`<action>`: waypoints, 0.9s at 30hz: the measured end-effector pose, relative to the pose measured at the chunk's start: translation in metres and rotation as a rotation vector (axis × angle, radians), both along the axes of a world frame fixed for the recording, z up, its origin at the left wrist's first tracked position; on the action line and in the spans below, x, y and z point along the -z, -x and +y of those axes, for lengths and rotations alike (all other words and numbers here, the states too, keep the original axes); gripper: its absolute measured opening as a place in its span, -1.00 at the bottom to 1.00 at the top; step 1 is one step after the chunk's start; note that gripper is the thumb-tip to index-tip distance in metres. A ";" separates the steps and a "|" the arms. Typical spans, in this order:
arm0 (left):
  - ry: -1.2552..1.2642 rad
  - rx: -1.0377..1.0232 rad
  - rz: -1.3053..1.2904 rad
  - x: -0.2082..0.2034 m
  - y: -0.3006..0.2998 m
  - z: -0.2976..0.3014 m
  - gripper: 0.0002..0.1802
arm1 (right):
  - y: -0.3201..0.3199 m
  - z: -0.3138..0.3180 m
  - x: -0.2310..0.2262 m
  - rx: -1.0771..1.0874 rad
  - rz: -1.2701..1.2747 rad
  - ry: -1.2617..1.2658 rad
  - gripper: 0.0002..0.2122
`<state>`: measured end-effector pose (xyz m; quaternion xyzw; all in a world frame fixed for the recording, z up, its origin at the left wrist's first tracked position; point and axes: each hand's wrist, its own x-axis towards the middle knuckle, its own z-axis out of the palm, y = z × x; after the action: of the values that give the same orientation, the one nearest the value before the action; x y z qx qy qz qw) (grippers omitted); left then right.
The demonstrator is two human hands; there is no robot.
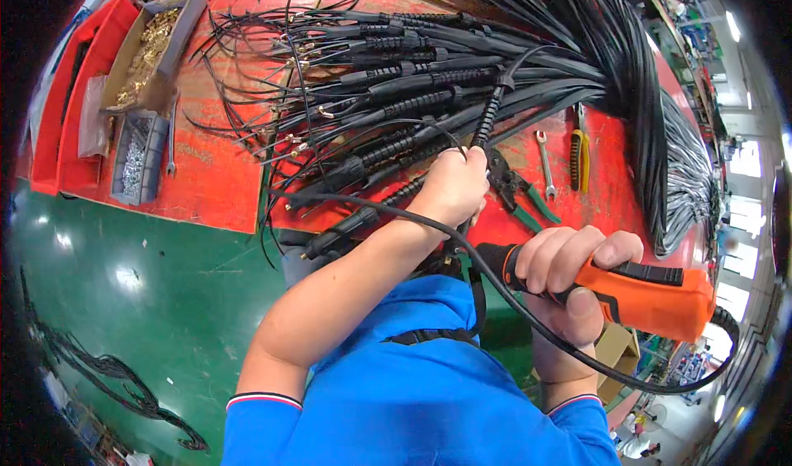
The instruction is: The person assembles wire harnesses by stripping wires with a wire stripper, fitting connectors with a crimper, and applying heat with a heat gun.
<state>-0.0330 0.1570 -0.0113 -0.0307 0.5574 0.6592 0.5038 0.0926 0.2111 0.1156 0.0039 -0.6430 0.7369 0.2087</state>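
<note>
My left hand (455, 187) is closed round a black cable with a ribbed strain-relief sleeve (488, 120), at the near edge of the red table. In my right hand (569, 272) is an orange and black corded power tool (660, 294), its dark nose pointing left toward my left hand. The tip and any contact with the cable are hard to make out. From the tool's back end a black cord (528, 313) loops round and crosses in front of my left forearm. Beyond my left hand lies a thick spread of black cables (412, 62) with sleeves and bare terminals.
Green-handled pliers (521, 195), a wrench (545, 165) and a yellow-and-black hand tool (579, 154) lie right of my left hand. At the left are a red bin (82, 78), a bin of brass-coloured parts (177, 54) and a grey bin of screws (148, 169). Cables (107, 371) lie on the green floor.
</note>
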 end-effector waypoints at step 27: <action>-0.054 0.036 -0.126 0.016 0.004 0.005 -0.65 | 0.040 0.001 -0.032 -0.005 -0.092 0.125 -0.38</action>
<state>-0.0368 0.1617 -0.0273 -0.0484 0.5070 0.6616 0.5503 0.0523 0.2117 0.1476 -0.0414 -0.6046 0.7755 0.1771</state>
